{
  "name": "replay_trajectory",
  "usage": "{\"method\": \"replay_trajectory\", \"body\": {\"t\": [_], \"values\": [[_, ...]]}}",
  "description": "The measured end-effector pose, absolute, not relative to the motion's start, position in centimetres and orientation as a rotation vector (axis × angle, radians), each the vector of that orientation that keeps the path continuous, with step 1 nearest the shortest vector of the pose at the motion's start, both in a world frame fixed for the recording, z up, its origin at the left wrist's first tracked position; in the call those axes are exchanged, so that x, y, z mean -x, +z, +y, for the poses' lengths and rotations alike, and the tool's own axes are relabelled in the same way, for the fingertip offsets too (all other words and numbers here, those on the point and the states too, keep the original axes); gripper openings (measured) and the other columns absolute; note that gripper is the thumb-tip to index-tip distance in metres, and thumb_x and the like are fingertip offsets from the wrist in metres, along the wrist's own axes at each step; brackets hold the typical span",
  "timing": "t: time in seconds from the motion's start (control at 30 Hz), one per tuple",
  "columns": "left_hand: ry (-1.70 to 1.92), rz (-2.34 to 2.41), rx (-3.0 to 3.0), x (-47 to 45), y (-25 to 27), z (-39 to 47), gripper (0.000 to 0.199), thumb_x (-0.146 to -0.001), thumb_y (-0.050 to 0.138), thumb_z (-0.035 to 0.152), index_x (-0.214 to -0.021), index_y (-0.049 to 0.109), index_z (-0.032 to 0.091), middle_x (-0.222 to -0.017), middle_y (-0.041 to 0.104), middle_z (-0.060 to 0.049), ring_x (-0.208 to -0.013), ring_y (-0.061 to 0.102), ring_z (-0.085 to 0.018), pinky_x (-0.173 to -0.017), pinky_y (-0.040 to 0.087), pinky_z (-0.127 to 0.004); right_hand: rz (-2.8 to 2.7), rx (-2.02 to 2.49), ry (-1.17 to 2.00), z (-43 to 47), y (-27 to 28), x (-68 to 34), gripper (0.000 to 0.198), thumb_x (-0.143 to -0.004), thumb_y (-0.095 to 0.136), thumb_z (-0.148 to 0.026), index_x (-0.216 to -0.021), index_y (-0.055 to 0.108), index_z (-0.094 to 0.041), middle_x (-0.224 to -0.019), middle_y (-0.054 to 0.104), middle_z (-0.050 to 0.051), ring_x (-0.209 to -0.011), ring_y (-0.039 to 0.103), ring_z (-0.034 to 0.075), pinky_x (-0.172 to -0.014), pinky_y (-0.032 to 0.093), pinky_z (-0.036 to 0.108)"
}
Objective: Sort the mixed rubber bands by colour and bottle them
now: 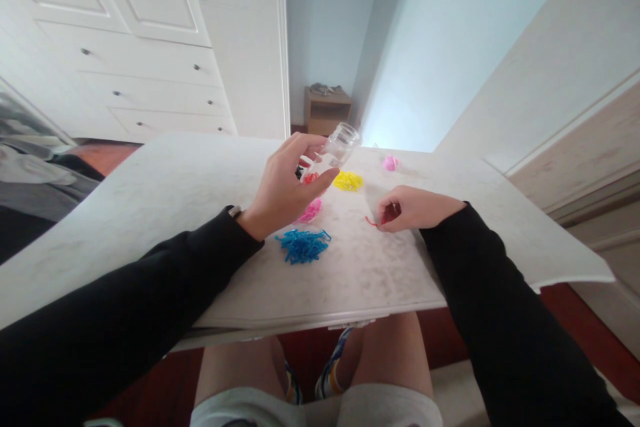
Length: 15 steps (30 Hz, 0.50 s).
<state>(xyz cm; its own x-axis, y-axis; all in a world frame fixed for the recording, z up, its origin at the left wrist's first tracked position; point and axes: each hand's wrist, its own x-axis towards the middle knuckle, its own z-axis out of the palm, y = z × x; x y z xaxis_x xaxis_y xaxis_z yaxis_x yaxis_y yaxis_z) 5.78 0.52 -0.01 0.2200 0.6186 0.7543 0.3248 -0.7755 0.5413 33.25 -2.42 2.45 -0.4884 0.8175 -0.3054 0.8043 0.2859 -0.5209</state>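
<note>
My left hand (295,177) is wrapped round a clear plastic jar (343,143), tilted above the table with its open mouth up and to the right. Close to the tabletop, my right hand (413,208) is closed on red rubber bands (389,215), and one red strand pokes out to the left. Piles of what look like small rubber bands lie between the hands: a blue pile (304,245) nearest me, a pink pile (311,211) partly behind my left hand, and a yellow pile (349,181) farther back. Some red and black pieces show behind my left fingers.
A pink round object (391,163), perhaps the jar's lid, sits toward the back right of the white table (390,273). Beyond the table stand a white wardrobe (165,73) and a small wooden cabinet (329,110). Dark cloth (40,193) lies off the left side.
</note>
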Motion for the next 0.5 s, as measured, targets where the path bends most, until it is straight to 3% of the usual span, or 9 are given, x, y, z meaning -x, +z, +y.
{"method": "replay_trajectory", "body": {"t": [0.27,0.5], "values": [[1.607,0.849,-2.237,-5.8,-0.13,0.6,0.03,-0.085,0.072,0.025,-0.113,0.065,0.019,-0.105,0.071,-0.004,-0.089,0.067,-0.016,-0.078,0.058,-0.03,-2.547,1.572,0.796,-1.99,2.37,-33.11,0.009,-0.073,0.067,-0.026,-0.067,0.069,-0.019,-0.06,0.062,-0.001,-0.056,0.051,0.013,-0.06,0.038,0.029],[1.643,0.823,-2.257,-5.84,-0.46,0.9,0.03,-0.085,0.073,0.023,-0.113,0.065,0.018,-0.105,0.071,-0.004,-0.088,0.066,-0.015,-0.077,0.057,-0.029,-2.521,1.525,0.812,-2.17,2.28,-32.98,0.021,-0.078,0.069,-0.037,-0.072,0.067,-0.018,-0.066,0.064,0.0,-0.06,0.053,0.013,-0.063,0.038,0.03]]}}
